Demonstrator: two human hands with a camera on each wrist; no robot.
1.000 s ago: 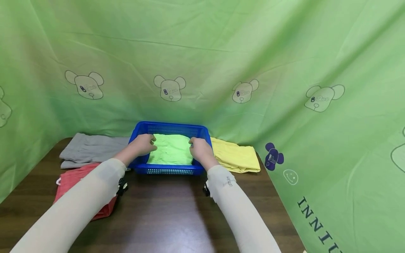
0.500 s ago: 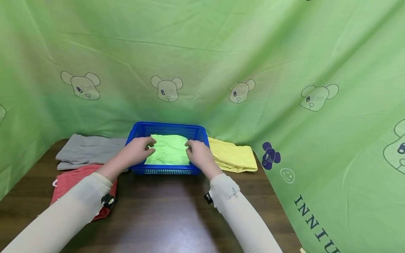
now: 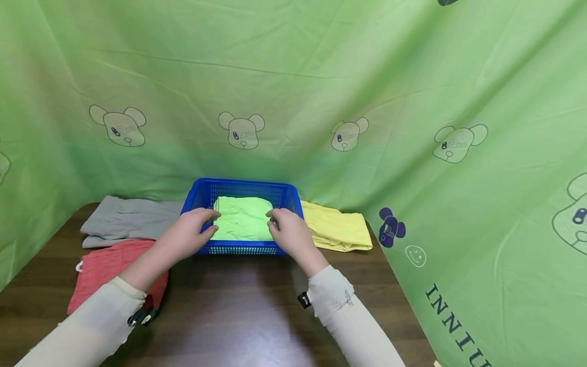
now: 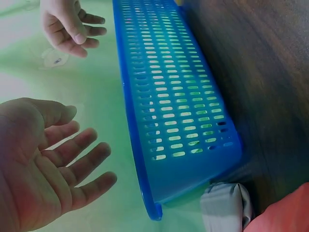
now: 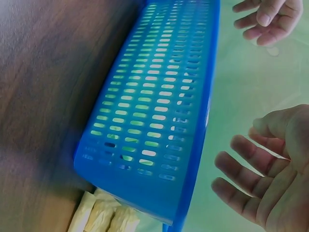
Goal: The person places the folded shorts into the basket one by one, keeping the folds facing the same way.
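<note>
A folded bright green garment (image 3: 243, 219) with a gathered left edge lies inside the blue plastic basket (image 3: 249, 243). My left hand (image 3: 192, 232) is over the basket's left end, fingers loosely bent, with nothing in it. Over the right end is my right hand (image 3: 293, 232), likewise holding nothing. In the left wrist view the left hand (image 4: 53, 169) has its fingers spread apart, clear of the basket's slotted wall (image 4: 178, 176). The right wrist view shows the right hand (image 5: 275, 169) with separated fingers beside the basket rim (image 5: 193, 159).
Left of the basket lie a folded grey garment (image 3: 133, 216) and, nearer, a red garment (image 3: 114, 255) with a white loop. A folded yellow garment (image 3: 339, 227) is on the right. All rest on a dark wooden table (image 3: 234, 306) before a green curtain (image 3: 293, 61).
Both hands have drawn back from the green garment toward the body, the left one farther to the left. The garment stays in the basket. The head view has shifted slightly.
</note>
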